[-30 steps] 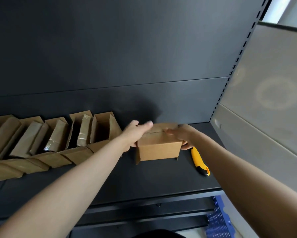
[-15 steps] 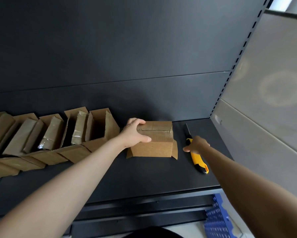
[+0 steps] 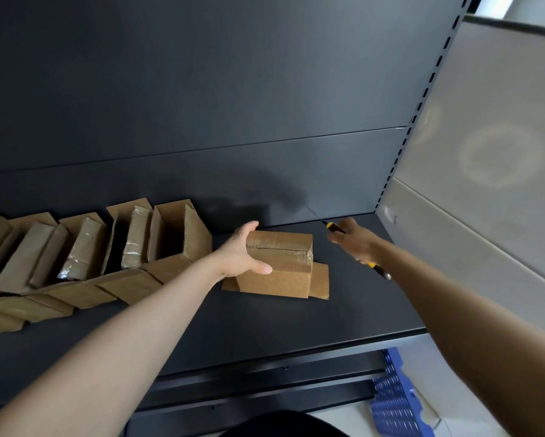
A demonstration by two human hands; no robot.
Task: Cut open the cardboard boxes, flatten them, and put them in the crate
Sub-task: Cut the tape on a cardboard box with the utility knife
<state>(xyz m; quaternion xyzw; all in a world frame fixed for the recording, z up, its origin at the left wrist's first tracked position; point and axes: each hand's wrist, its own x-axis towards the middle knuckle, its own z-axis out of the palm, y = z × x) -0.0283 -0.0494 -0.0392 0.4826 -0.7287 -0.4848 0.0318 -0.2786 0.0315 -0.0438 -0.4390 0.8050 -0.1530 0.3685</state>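
Prepping the cut: left hand (image 3: 242, 253) grips taped brown cardboard box (image 3: 283, 274) at centre, right hand (image 3: 359, 244) at its 3 o'clock clenches yellow-black utility knife (image 3: 376, 268); tape looks uncut, flattening pending, blue plastic crate (image 3: 394, 402) at 5 o'clock

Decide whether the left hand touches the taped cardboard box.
Touching. The head view shows the left hand gripping the taped cardboard box, thumb on its front face.

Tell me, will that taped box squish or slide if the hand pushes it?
Probably slides: the box sits on a smooth shelf. Likely light, since it is small plain cardboard. It may dent somewhat, though tape holds its top shut.
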